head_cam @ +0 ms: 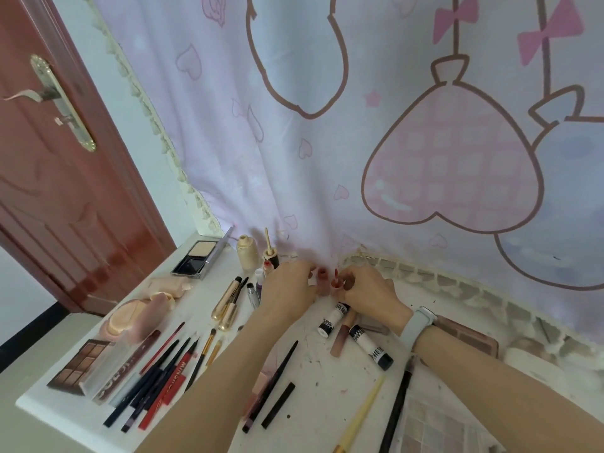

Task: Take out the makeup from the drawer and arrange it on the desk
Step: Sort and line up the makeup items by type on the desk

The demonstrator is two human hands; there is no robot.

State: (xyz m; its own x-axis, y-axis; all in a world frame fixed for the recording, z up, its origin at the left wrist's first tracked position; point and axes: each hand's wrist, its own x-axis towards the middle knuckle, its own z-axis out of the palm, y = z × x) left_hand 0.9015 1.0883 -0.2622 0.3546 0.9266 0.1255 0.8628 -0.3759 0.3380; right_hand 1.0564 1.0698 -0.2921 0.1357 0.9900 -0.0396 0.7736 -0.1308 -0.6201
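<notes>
1. Two small reddish-brown lip tubes (323, 282) stand upright at the back of the white bench (327, 364), long axes vertical, open mouths up, just in front of the curtain (327, 125)
2. The left hand (287, 282) curls its fingers around the left tube; the right hand (366, 289) pinches a small piece at the mouth of the right tube, and what that piece is cannot be made out
3. The fingertips of both hands are turned away from the camera, so the exact grip is partly hidden
4. Left of the hands, a beige foundation bottle (246, 253) stands upright and a powder compact (199, 256) lies open
5. Two gold mascara tubes (228, 305) lie pointing away from the person; a row of pencils and brushes (163, 377) lies side by side, slanting from near-left to far-right, beside an eyeshadow palette (80, 364)
6. Two white tubes with black caps (369, 346) lie slanted under the right wrist, which wears a pale band (418, 325)
7. The forearms cover part of the bench; the things at the right edge are blurred
</notes>
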